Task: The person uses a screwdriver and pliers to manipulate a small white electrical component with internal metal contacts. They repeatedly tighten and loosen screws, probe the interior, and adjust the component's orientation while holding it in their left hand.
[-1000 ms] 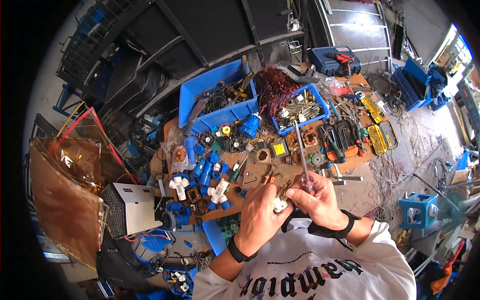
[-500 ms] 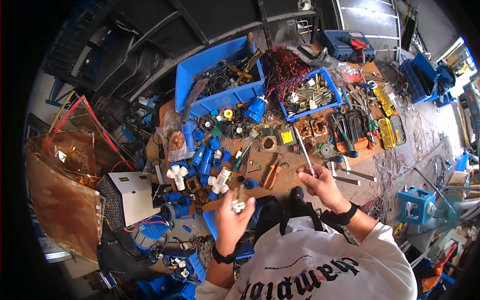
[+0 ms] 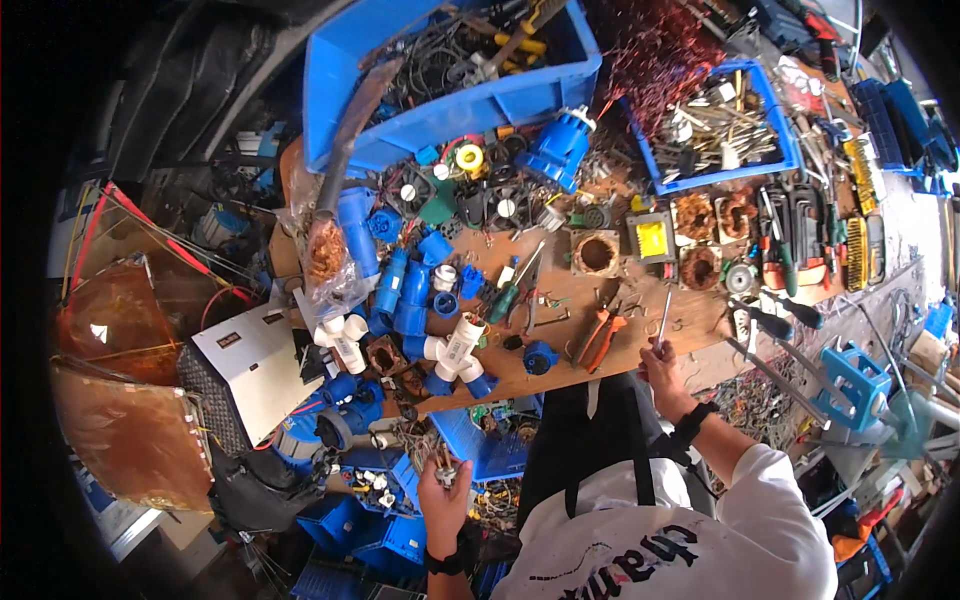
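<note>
Steel screwdriver [image 3: 664,318] gripped upright in right hand [image 3: 661,366] at workbench [image 3: 560,300] edge, kept ready near orange pliers [image 3: 598,338]; small white part [image 3: 445,470] pinched in left hand [image 3: 443,500], lowered over blue bin [image 3: 480,445] below.

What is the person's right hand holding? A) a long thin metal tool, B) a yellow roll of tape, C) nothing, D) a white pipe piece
A: the right hand grips a slim metal tool that sticks up over the wooden bench, near the orange pliers.
</note>
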Demonstrator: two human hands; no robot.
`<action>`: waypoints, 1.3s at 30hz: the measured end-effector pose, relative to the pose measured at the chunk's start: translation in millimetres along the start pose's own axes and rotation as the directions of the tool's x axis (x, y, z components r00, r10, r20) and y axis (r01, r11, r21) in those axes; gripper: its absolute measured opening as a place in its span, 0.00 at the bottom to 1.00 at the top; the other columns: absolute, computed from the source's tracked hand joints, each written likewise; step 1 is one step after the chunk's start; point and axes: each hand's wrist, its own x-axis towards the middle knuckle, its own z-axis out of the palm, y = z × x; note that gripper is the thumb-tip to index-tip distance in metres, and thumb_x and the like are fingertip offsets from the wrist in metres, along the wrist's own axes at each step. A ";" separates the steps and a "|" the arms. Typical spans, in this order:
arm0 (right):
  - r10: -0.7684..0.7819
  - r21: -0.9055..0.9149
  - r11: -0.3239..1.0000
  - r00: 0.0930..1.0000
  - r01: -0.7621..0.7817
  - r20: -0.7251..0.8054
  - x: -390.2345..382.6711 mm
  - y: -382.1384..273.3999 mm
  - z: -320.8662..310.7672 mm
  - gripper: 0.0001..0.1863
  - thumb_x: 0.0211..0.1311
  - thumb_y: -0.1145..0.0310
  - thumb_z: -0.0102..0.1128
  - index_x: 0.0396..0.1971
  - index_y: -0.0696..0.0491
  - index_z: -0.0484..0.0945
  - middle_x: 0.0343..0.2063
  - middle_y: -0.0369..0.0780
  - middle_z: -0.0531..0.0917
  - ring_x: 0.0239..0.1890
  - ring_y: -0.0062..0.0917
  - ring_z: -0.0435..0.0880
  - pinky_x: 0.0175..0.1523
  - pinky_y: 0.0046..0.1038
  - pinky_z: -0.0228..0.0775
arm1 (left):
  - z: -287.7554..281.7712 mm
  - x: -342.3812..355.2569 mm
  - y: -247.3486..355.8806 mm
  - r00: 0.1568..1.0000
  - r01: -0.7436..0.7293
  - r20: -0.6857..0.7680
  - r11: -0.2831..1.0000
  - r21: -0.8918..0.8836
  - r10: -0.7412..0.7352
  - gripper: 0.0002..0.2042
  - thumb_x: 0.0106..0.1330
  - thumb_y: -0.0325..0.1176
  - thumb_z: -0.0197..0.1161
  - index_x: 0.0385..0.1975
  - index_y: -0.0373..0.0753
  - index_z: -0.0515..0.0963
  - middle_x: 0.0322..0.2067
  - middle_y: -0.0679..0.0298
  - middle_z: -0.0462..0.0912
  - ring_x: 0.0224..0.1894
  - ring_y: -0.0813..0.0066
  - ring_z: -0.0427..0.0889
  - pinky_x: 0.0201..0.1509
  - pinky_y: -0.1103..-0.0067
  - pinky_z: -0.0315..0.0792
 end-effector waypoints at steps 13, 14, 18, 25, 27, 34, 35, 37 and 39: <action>-0.346 -0.203 0.926 0.930 0.317 -0.126 8.6 5.9 37.5 0.29 0.63 0.70 0.57 0.62 0.57 0.59 0.49 0.42 0.72 0.53 0.27 0.72 0.59 0.30 0.65 | 18.6 80.0 -23.2 0.993 0.056 0.107 0.997 -0.046 -0.051 0.10 0.59 0.32 0.69 0.31 0.35 0.74 0.26 0.63 0.78 0.27 0.75 0.76 0.33 0.77 0.71; -0.360 -0.170 0.925 0.927 0.340 -0.105 -3.6 -6.1 50.7 0.28 0.62 0.70 0.57 0.61 0.55 0.61 0.49 0.42 0.71 0.54 0.28 0.71 0.60 0.30 0.64 | 29.2 93.9 -28.7 0.995 0.033 0.093 0.993 -0.114 -0.022 0.11 0.58 0.32 0.69 0.31 0.35 0.74 0.25 0.62 0.78 0.27 0.75 0.76 0.33 0.77 0.71; -0.366 -0.200 0.906 0.927 0.374 0.080 -24.1 -7.0 64.7 0.22 0.60 0.72 0.56 0.55 0.54 0.67 0.47 0.37 0.72 0.49 0.24 0.72 0.55 0.27 0.65 | 88.0 150.1 -42.1 0.973 -0.178 0.163 0.979 0.096 0.160 0.12 0.54 0.29 0.73 0.31 0.35 0.75 0.25 0.65 0.81 0.27 0.80 0.79 0.32 0.80 0.73; -0.102 0.039 0.995 0.957 0.095 0.273 -76.5 -42.1 72.9 0.09 0.61 0.76 0.54 0.42 0.57 0.72 0.38 0.35 0.75 0.45 0.19 0.73 0.53 0.22 0.65 | 165.6 193.4 -25.4 0.881 -0.472 0.221 0.732 0.491 0.419 0.19 0.49 0.40 0.73 0.34 0.36 0.74 0.29 0.54 0.81 0.35 0.54 0.81 0.37 0.65 0.74; -0.112 0.053 0.994 0.946 0.100 0.303 -82.1 -41.8 68.4 0.08 0.62 0.77 0.55 0.41 0.56 0.72 0.36 0.35 0.77 0.42 0.19 0.75 0.52 0.22 0.66 | 174.4 197.9 -23.4 0.895 -0.444 0.222 0.731 0.518 0.387 0.19 0.49 0.40 0.74 0.34 0.37 0.74 0.29 0.55 0.80 0.35 0.54 0.80 0.37 0.64 0.74; -0.035 0.086 0.996 0.933 0.004 0.359 -84.6 -46.7 54.7 0.08 0.65 0.79 0.53 0.43 0.58 0.72 0.36 0.35 0.78 0.41 0.18 0.76 0.50 0.21 0.70 | 185.7 209.8 -23.3 0.915 -0.403 0.212 0.764 0.504 0.343 0.13 0.50 0.33 0.70 0.31 0.38 0.74 0.27 0.54 0.81 0.31 0.53 0.81 0.36 0.63 0.75; -0.042 0.098 0.995 0.934 0.008 0.354 -85.9 -47.2 54.1 0.08 0.65 0.78 0.53 0.43 0.58 0.73 0.36 0.35 0.78 0.41 0.18 0.76 0.49 0.21 0.70 | 182.7 208.8 -17.3 0.921 -0.390 0.214 0.802 0.453 0.327 0.12 0.50 0.33 0.69 0.31 0.38 0.74 0.27 0.54 0.81 0.31 0.53 0.82 0.35 0.64 0.75; -0.058 0.117 0.993 0.935 0.018 0.349 -87.9 -50.1 53.7 0.07 0.65 0.78 0.53 0.43 0.59 0.73 0.36 0.35 0.78 0.41 0.18 0.76 0.49 0.21 0.70 | 174.1 205.3 -4.4 0.963 -0.237 0.180 0.944 0.229 0.198 0.11 0.51 0.33 0.68 0.29 0.36 0.75 0.25 0.54 0.81 0.29 0.56 0.82 0.33 0.68 0.75; -0.116 0.118 0.990 0.906 0.074 0.406 -89.8 -49.1 49.2 0.08 0.65 0.78 0.53 0.44 0.58 0.72 0.37 0.35 0.77 0.42 0.18 0.76 0.50 0.21 0.69 | 155.8 214.5 -19.2 0.935 -0.136 0.328 0.990 -0.031 0.138 0.07 0.56 0.23 0.66 0.26 0.38 0.72 0.25 0.63 0.81 0.30 0.75 0.83 0.32 0.78 0.75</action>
